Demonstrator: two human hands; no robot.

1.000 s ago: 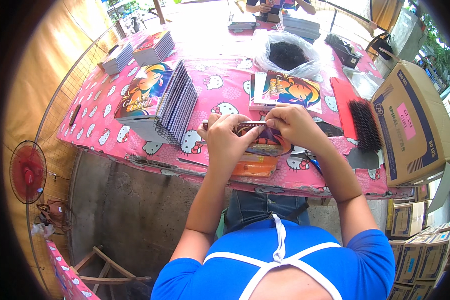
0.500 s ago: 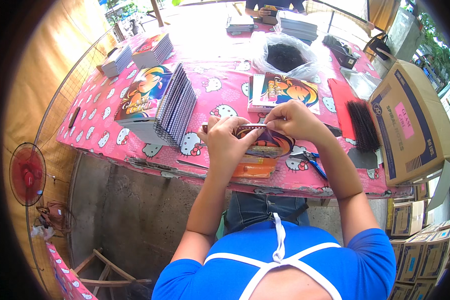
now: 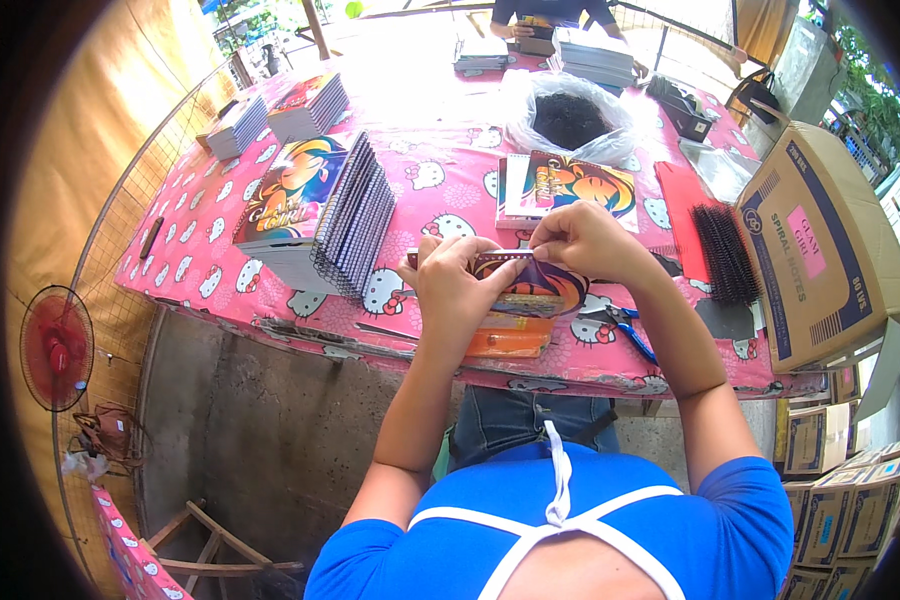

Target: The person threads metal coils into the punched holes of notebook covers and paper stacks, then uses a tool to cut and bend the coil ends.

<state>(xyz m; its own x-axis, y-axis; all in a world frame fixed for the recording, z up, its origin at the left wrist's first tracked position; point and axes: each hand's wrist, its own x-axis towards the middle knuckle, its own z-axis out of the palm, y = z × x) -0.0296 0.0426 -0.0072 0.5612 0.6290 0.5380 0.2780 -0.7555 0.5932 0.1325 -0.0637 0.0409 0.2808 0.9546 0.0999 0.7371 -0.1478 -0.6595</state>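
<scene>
My left hand (image 3: 452, 272) is closed around a notebook (image 3: 540, 290) with a colourful illustrated cover, its punched edge turned up. The thumb lies along the row of holes. My right hand (image 3: 582, 240) pinches with thumb and fingertips at the other end of that edge; whatever sits between those fingertips is too small to make out. Under the notebook lies an orange block-like object (image 3: 510, 338) at the table's near edge. Blue-handled pliers (image 3: 632, 332) rest just right of it. Beyond my hands are more illustrated notebooks (image 3: 580, 188), lying in a low pile.
A tall stack of coil-bound notebooks (image 3: 305, 205) stands left, with smaller stacks behind. A plastic bag of black coils (image 3: 568, 120) sits farther back. More black coils (image 3: 725, 255) lie beside an open carton (image 3: 820, 250) at right. Across the table is another person (image 3: 550, 14).
Both hands and the notebook keep nearly the same place and grip. The whole view has shifted very slightly, and a little more of the person across the table shows.
</scene>
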